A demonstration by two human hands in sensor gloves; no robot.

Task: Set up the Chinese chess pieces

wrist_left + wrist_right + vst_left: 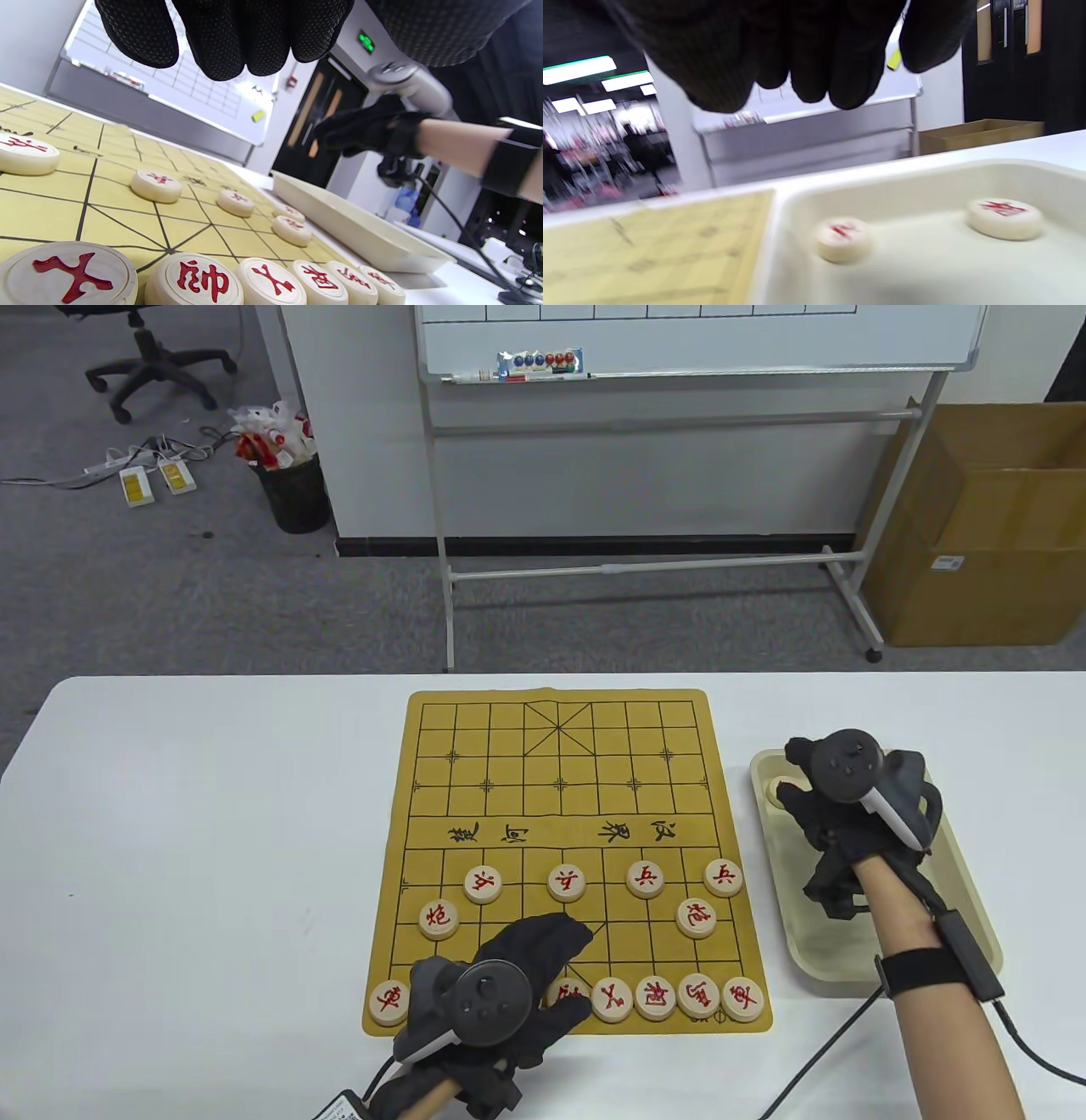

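Note:
The yellow board [560, 814] holds several red-lettered round pieces on its near half: a soldier row [567, 882], two cannons [439, 918], and a back row [656, 997]. My left hand [579, 971] hovers over the middle of the back row and hides part of it. In the left wrist view its fingers [220, 46] hang empty above the general piece [195, 281]. My right hand [793, 782] is over the far end of the cream tray [967, 899]. In the right wrist view its fingers [814, 76] hang empty above two loose pieces [843, 238] [1005, 217] lying in the tray.
The far half of the board carries no pieces. The tray [352, 224] stands just right of the board. A whiteboard stand [645, 568] and a cardboard box [976, 534] stand on the floor beyond the table's far edge. A glove cable [1027, 1044] trails by my right forearm.

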